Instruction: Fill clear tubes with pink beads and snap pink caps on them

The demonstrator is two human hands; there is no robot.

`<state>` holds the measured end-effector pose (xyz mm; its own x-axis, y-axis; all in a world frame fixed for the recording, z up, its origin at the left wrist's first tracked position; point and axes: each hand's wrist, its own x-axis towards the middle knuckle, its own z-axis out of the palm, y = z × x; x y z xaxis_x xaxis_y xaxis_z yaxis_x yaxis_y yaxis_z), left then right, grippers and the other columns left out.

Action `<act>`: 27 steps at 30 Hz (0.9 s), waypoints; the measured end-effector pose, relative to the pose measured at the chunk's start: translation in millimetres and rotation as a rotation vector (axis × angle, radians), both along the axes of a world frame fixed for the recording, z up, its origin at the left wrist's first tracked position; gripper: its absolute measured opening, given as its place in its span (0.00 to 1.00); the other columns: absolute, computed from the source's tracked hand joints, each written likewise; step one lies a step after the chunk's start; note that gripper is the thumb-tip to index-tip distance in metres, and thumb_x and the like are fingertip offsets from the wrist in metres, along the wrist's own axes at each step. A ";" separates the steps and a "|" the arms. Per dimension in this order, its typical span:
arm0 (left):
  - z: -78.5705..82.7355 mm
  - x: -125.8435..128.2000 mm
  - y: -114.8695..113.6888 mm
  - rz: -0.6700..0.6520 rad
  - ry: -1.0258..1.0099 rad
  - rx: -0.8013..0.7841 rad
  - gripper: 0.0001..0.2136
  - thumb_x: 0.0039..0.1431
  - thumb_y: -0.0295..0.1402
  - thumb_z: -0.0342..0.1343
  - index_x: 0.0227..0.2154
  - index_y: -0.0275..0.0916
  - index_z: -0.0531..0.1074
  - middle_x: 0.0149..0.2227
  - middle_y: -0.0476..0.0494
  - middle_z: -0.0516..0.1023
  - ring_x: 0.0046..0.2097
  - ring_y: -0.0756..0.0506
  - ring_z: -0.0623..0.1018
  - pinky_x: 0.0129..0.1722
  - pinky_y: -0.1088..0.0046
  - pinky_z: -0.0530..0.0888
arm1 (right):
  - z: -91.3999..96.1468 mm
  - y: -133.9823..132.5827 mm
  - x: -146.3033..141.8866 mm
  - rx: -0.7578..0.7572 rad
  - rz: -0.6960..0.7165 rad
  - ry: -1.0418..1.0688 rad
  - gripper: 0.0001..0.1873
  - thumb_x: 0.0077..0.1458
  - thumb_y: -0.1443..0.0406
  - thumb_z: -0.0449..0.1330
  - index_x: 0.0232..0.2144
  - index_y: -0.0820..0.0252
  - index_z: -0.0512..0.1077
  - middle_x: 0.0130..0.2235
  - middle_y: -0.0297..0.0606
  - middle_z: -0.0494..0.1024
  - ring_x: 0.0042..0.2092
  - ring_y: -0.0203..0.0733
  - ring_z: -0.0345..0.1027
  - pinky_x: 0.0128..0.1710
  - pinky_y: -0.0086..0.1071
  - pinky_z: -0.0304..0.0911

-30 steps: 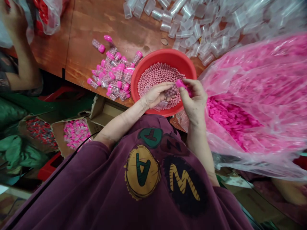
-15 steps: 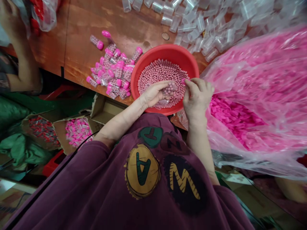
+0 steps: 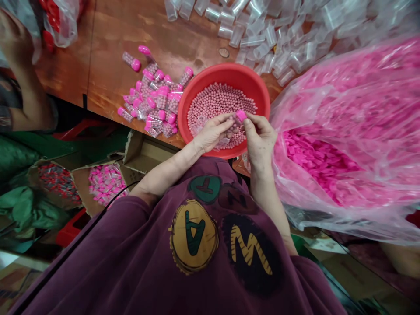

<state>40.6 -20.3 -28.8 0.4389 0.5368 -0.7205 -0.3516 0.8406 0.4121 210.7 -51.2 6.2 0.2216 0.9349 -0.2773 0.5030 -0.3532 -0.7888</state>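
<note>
Over a red basin (image 3: pixel 265 94) of pink beads (image 3: pixel 219 100), my left hand (image 3: pixel 211 133) is closed around a small clear bottle (image 3: pixel 235 126) with beads inside. My right hand (image 3: pixel 260 135) pinches a bright pink cap (image 3: pixel 241 115) at the mouth of that bottle. Whether the cap is seated on the bottle I cannot tell. Part of the bottle is hidden by my fingers. Another clear container (image 3: pixel 223 142) shows just below my left hand, at the basin's near side. To the left lies a pile of capped bead bottles (image 3: pixel 160 98) on the wooden table (image 3: pixel 111 57).
Many clear empty bottles (image 3: pixel 262 37) lie along the back right. A large plastic bag of pink caps (image 3: pixel 321 157) fills the right side. Cardboard boxes (image 3: pixel 146 153) stand below the table edge at left, one holding pink-capped pieces (image 3: pixel 106 181). Another person's arm (image 3: pixel 26 83) is at far left.
My right hand has moved left with the pink cap, from the basin's right side to the bottle in my left hand. The view has shifted slightly.
</note>
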 end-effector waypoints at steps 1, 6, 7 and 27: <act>0.2 -0.3 -0.4 0.009 -0.010 -0.003 0.17 0.81 0.36 0.65 0.67 0.43 0.82 0.59 0.39 0.89 0.64 0.38 0.89 0.64 0.56 0.87 | -1.5 -1.6 0.7 0.009 -0.014 0.022 0.18 0.81 0.48 0.62 0.57 0.46 0.87 0.54 0.43 0.89 0.58 0.53 0.86 0.64 0.54 0.84; 2.3 0.6 -0.4 0.103 -0.075 -0.060 0.13 0.76 0.32 0.72 0.60 0.43 0.86 0.53 0.44 0.90 0.60 0.42 0.90 0.61 0.66 0.87 | -5.7 -4.8 2.5 0.189 0.012 0.033 0.20 0.79 0.44 0.66 0.54 0.48 0.89 0.50 0.42 0.89 0.53 0.52 0.86 0.59 0.52 0.84; 3.3 1.8 -0.2 0.121 -0.089 -0.080 0.13 0.75 0.31 0.73 0.58 0.43 0.87 0.51 0.44 0.90 0.58 0.43 0.91 0.60 0.68 0.87 | -5.4 -4.8 2.6 0.212 0.025 0.017 0.20 0.79 0.44 0.66 0.54 0.48 0.89 0.50 0.43 0.89 0.53 0.52 0.86 0.59 0.53 0.84; 48.9 6.8 6.2 0.134 0.029 -0.137 0.05 0.76 0.24 0.69 0.42 0.40 0.84 0.33 0.53 0.79 0.33 0.54 0.77 0.35 0.78 0.72 | 12.4 -20.3 17.8 0.190 0.289 0.082 0.22 0.83 0.54 0.60 0.72 0.37 0.82 0.62 0.42 0.81 0.67 0.52 0.80 0.70 0.57 0.81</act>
<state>47.4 -14.1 20.1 0.3479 0.4853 -0.8022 -0.4540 0.8358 0.3088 228.5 -71.5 18.6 -0.0752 0.9923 -0.0983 0.4928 -0.0487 -0.8688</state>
